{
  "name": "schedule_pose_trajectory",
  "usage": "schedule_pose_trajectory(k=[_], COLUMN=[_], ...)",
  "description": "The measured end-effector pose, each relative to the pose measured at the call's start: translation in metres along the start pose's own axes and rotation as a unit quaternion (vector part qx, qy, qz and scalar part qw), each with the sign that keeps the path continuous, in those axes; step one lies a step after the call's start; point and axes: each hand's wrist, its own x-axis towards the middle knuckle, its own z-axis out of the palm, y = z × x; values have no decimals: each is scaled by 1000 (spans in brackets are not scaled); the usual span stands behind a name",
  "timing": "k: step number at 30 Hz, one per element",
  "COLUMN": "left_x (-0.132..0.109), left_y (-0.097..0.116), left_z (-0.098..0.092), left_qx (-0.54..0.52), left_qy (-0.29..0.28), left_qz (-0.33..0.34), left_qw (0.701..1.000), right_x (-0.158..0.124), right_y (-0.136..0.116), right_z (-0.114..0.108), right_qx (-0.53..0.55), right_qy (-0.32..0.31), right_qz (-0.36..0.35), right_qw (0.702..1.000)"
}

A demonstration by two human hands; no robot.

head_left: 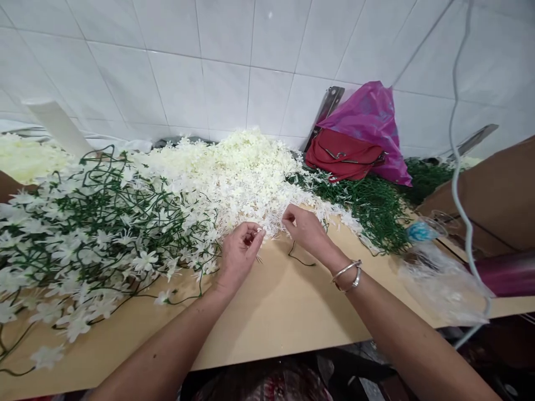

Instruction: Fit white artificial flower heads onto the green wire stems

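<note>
As I watch the left hand (238, 253) from far: its thumb and forefinger are pinched together on a small white piece (259, 230), with the other fingers curled behind.
White piece: it sits at the fingertips, above the counter (251, 312), beside the near edge of the white flower heap (246, 184); its exact shape is too small for me to tell.
Pinch: I would press only lightly, because the piece looks thin and could crease, and I would let its middle show to me.
Right hand (307, 228): thumb and forefinger curve towards each other; I cannot tell whether they meet or hold something.
Both hands: they are apart; low, slow movements would, I judge, disturb the heap less.
Green stem (300, 259): it lies on the counter, just below the right hand.
Left side: white flowers on green stems (144, 262) spread in a tangle, so I would guard the left wrist from catching them.
Right side: a pile of green stems (376, 209) lies there, with a red bag (343, 156) and a purple plastic bag (376, 117) at its back.
</note>
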Motion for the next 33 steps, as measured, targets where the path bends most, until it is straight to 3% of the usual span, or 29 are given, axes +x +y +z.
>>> schedule_pose_trajectory(k=[3, 5, 7, 16, 21, 33], left_x=[0, 0, -1, 1, 1, -7], left_y=[0, -1, -2, -5, -1, 5], left_z=[0, 0, 0, 2, 2, 5], left_qx=[-14, -18, -20, -94, -90, -79], left_qy=[-2, 4, 13, 83, 85, 67], left_qz=[-21, -32, -42, -132, -115, -103], left_qw=[1000, 999, 999, 983, 986, 989], right_x=[3, 1, -4, -26, -28, -36], right_y=[3, 3, 2, 0, -3, -20], right_z=[12, 22, 29, 28, 24, 29], right_qx=[116, 257, 326, 368, 357, 466], right_qy=[16, 31, 39, 83, 79, -8], right_qz=[-12, -4, 9, 5, -8, 75], right_qw=[993, 966, 945, 926, 931, 882])
